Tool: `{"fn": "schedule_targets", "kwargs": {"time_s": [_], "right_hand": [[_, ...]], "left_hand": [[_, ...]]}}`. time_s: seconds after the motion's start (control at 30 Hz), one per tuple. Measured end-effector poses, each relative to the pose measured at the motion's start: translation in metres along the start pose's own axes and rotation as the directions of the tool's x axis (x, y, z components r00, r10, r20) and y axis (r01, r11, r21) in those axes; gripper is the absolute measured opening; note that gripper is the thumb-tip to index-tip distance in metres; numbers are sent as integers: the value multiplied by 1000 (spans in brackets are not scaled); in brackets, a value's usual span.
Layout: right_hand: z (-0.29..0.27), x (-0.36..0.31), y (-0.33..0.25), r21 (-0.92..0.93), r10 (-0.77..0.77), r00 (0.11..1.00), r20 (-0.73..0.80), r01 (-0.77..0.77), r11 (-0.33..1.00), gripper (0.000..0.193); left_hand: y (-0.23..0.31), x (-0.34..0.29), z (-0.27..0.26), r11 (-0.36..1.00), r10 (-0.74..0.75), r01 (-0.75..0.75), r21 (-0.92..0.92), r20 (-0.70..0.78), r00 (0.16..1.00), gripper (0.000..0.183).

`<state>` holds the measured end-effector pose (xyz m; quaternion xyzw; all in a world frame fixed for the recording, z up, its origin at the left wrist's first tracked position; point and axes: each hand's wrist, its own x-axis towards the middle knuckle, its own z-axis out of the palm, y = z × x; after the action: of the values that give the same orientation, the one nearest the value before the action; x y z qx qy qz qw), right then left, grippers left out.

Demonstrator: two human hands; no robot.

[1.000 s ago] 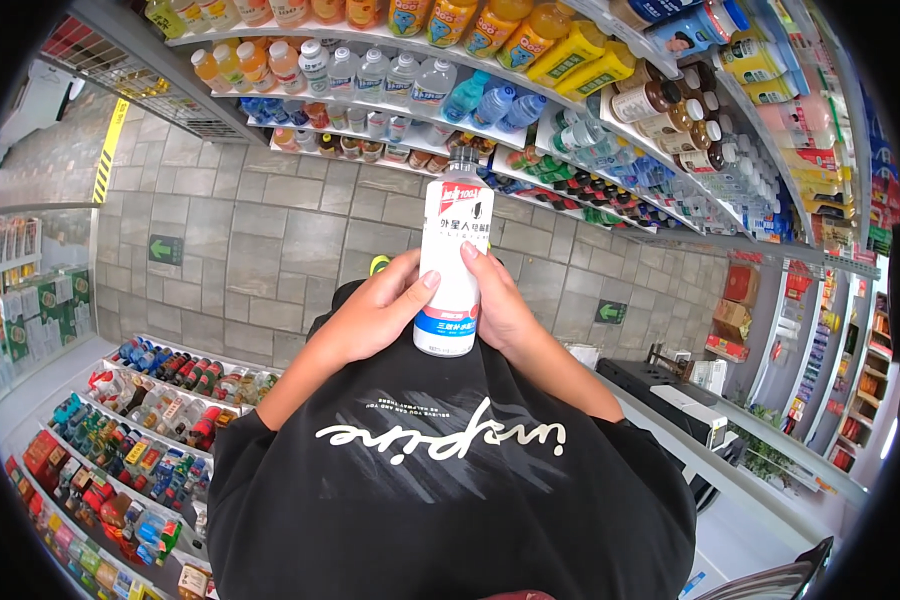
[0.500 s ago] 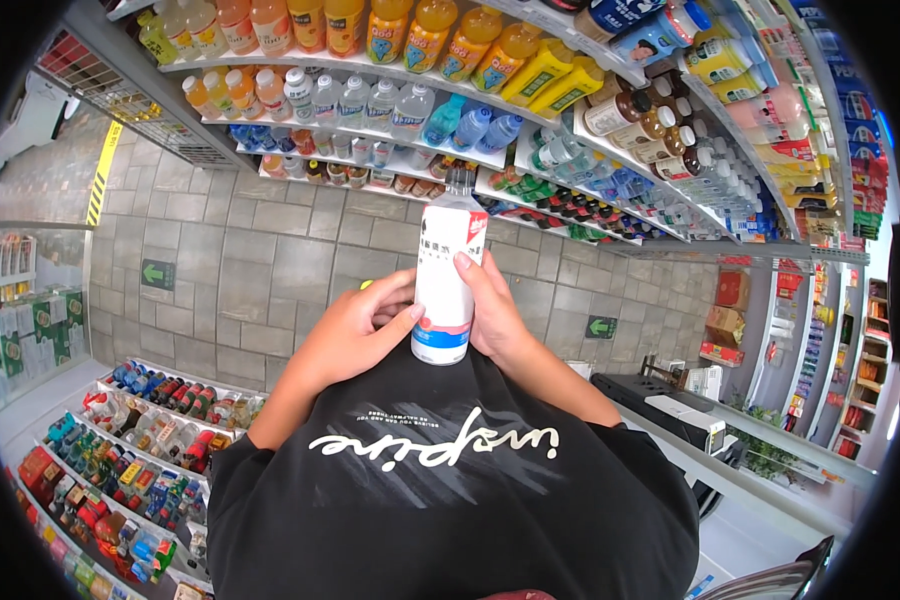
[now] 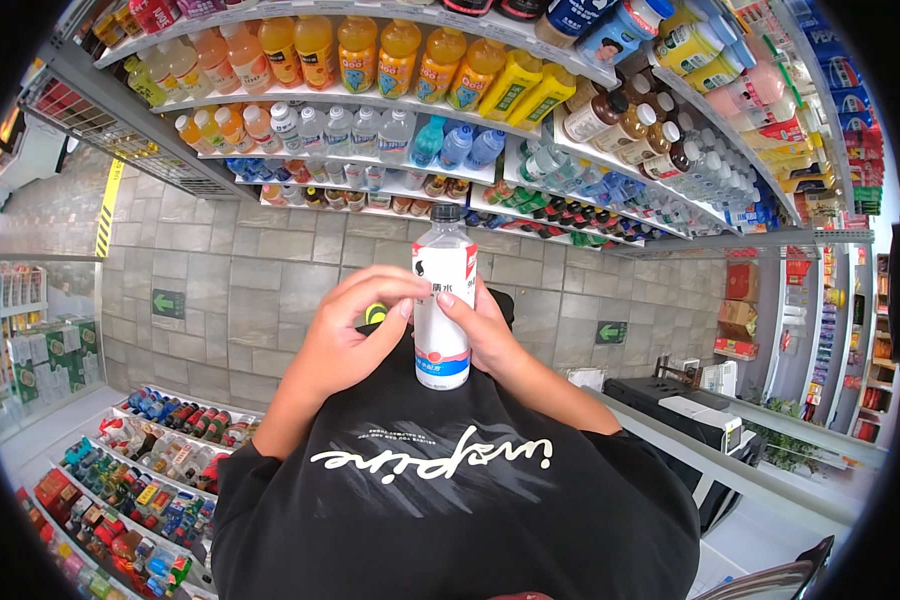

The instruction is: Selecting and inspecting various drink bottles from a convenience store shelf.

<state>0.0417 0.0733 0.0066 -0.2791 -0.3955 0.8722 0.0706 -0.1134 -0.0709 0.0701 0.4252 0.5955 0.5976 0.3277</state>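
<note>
An upright drink bottle (image 3: 440, 330) stands in front of my chest, with a dark cap, a clear neck and a white label with red at the top and a blue band near the base. My right hand (image 3: 482, 335) is wrapped round its right side, thumb laid across the front of the label. My left hand (image 3: 355, 320) is at the bottle's left side, fingers stretched towards the label and thumb apart from them. The fingertips are at the label's edge; whether they press on it I cannot tell.
Ahead, tall shelves (image 3: 270, 95) carry rows of juice and water bottles, curving round to the right. Another shelf of bottles (image 3: 150, 470) is at the lower left. Grey floor tiles (image 3: 260, 290) with green arrow signs lie between. A black-and-white machine (image 3: 690, 420) stands at the right.
The bottle has moved slightly down towards my chest and turned a little. My left fingers have lifted and straightened over the label, while my right hand keeps its hold.
</note>
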Motion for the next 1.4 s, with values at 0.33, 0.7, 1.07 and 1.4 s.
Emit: {"fn": "schedule_targets", "kwargs": {"time_s": [0.33,0.7,1.07,1.4], "right_hand": [[0,-5,-7,-65,-61,996,68,66,996,67],[7,-4,-9,-201,-152,987,53,160,966,71],[13,1,-4,-189,-166,984,63,175,966,70],[14,0,3,-75,-102,994,49,105,992,66]], "left_hand": [[6,30,5,961,111,-66,269,-153,982,33],[-3,33,7,957,107,-97,273,-23,994,42],[-16,22,2,989,18,-6,150,-83,996,40],[-27,17,-1,996,7,3,86,-114,993,36]]}}
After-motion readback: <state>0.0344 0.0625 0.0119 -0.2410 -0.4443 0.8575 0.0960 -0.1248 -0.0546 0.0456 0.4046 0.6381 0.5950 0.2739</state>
